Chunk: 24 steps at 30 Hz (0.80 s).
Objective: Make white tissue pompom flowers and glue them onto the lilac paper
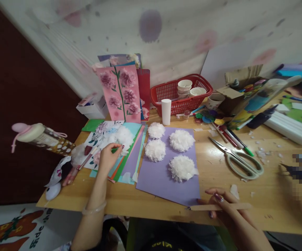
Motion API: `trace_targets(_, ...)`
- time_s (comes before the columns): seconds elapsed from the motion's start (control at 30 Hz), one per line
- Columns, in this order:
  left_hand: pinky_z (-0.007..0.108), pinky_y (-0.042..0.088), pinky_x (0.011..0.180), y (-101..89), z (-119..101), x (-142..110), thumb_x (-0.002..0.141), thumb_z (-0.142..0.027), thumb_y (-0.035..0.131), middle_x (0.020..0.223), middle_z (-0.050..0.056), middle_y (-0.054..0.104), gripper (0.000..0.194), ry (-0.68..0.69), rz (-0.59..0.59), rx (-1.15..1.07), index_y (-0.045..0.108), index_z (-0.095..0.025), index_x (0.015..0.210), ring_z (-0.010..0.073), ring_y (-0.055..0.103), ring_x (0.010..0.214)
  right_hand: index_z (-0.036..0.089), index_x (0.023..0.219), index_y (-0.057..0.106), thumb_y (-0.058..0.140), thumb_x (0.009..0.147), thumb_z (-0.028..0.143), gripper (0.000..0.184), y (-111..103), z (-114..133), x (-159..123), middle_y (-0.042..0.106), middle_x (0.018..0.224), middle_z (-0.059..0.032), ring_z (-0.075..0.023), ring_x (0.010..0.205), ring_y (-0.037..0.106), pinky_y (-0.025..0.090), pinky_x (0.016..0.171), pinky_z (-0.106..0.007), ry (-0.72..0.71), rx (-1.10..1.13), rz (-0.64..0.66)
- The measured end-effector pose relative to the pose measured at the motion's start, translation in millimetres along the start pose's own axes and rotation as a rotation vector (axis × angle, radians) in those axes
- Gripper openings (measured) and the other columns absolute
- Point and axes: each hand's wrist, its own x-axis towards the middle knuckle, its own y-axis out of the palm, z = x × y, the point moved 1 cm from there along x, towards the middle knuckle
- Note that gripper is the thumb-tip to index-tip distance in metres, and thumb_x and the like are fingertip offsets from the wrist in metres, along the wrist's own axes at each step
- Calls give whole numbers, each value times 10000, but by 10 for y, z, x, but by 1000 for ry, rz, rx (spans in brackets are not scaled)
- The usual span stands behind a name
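Note:
My left hand (110, 156) is over a heap of white tissue-paper pieces (122, 135) on a stack of coloured paper. Its thumb and forefinger are pinched together beside the heap; whatever is between them I cannot make out. A flat wooden craft stick (234, 206) lies in the grip of my right hand (222, 205), its dark-tipped end pointing left near the table edge. Between the hands rests a purple sheet (163, 181). Several fluffy white paper flowers (181, 140) sit on it, in two columns.
Scissors (241, 162) with pale handles lie right of the purple sheet, near pens (236, 137). Behind stand a white cylinder (166, 112), a red basket (163, 91) with cups and a pink flower picture (119, 92). A bottle (43, 137) is at left; another person's blurred arm shows far right.

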Motion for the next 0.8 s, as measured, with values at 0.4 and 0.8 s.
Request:
trace_targets(0.4, 463, 410, 966, -56, 0, -37, 809, -316, 542, 984, 123, 759, 215, 46, -104, 150, 710, -212, 724, 327, 613, 1066, 223, 768, 776, 812, 540, 656, 491, -186, -20, 37, 729, 1001, -78, -300, 940, 678, 594, 638, -272, -67, -30, -200)
trace_targets(0.8, 327, 515, 696, -148, 117, -22, 779, -511, 549, 736, 60, 730, 376, -71, 23, -117, 702, -169, 814, 251, 684, 766, 226, 674, 761, 784, 544, 667, 460, -101, 105, -6, 738, 808, -74, -273, 772, 679, 591, 579, -277, -175, -123, -212)
